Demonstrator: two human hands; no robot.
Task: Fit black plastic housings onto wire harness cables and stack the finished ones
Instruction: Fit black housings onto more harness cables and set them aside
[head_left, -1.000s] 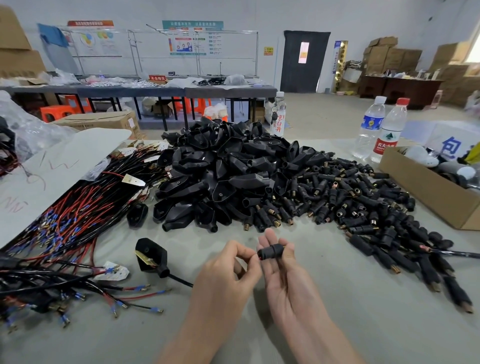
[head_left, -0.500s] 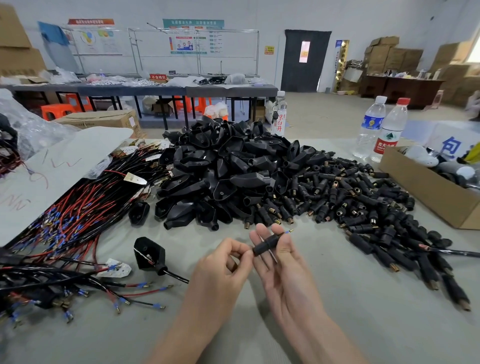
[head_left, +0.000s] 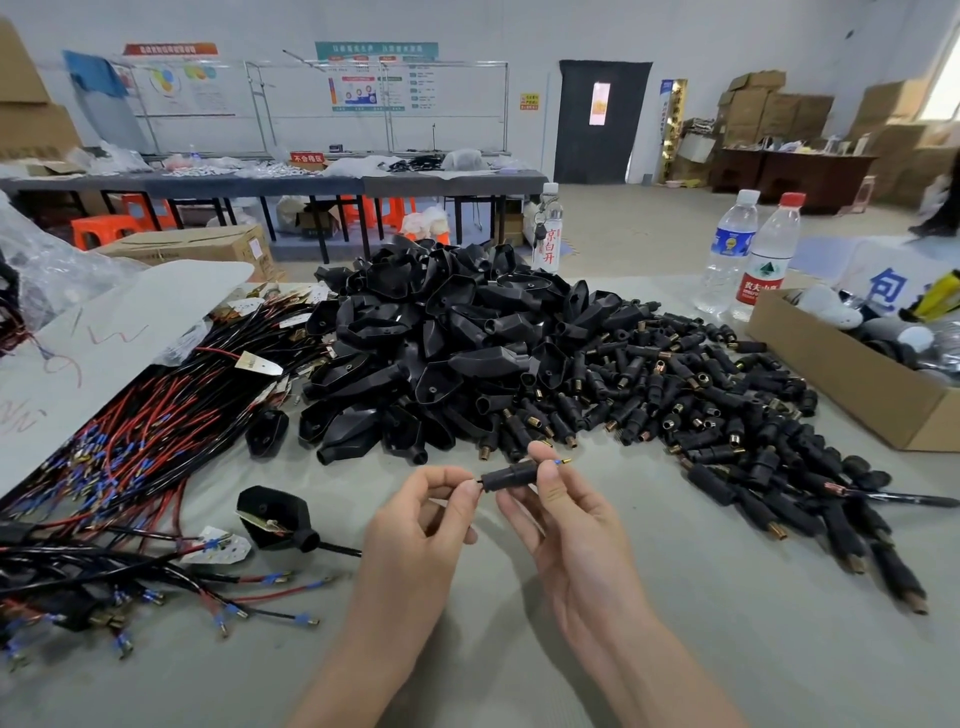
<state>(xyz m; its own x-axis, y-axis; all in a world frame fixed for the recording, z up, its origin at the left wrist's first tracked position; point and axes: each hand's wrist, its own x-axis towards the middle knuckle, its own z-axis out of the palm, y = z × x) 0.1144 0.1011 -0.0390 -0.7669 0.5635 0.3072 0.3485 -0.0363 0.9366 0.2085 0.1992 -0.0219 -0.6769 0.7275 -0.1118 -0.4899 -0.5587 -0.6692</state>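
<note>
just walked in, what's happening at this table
A person is assembling by hand. The right hand holds a small black housing in its fingertips, a blue-and-brass terminal poking out one end, while the left hand pinches the other end. Piles of loose housings and a wire harness bundle lie on the table ahead.

Bare table (head_left: 701, 649) lies open along the near edge and into the near right corner, around the left hand (head_left: 415, 525) and right hand (head_left: 566, 525) pinching a small black sleeve (head_left: 511, 475). Across the middle stand the heap of black housings (head_left: 441, 353) and a spread of plug sleeves (head_left: 701, 405), nearly up to the cardboard box (head_left: 841, 384) at the right edge. Wire harness cables (head_left: 130, 447) cover the left edge, with one fitted housing (head_left: 275, 514) just beside them.
</note>
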